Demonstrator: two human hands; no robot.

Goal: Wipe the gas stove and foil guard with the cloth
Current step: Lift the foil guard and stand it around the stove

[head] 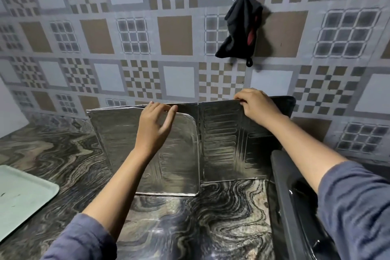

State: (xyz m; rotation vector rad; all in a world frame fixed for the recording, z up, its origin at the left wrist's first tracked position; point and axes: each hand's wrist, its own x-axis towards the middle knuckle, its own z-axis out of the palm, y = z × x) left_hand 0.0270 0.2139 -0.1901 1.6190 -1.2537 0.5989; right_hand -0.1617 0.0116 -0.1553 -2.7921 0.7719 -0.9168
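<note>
Both arms reach far. The left hand (pixel 157 124) pinches the top edge of the foil guard (pixel 221 143) with loosely curled fingers; the right hand (pixel 256 104) grips the same edge further right. The ribbed, silvery guard stands upright on the marbled counter (pixel 200 217), near the tiled wall (pixel 135 48). The black gas stove (pixel 295 207) sits at the right and a dark cloth (pixel 240 27) hangs on the wall; bare counter lies nearer.

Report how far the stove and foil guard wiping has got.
Nothing looks wiped yet. In hand: the left hand and right hand grip the top edge of the folding silver foil guard standing on the marbled counter. Neither holds a cloth; a black cloth hangs on the wall. Left: wiping guard and black stove.
</note>
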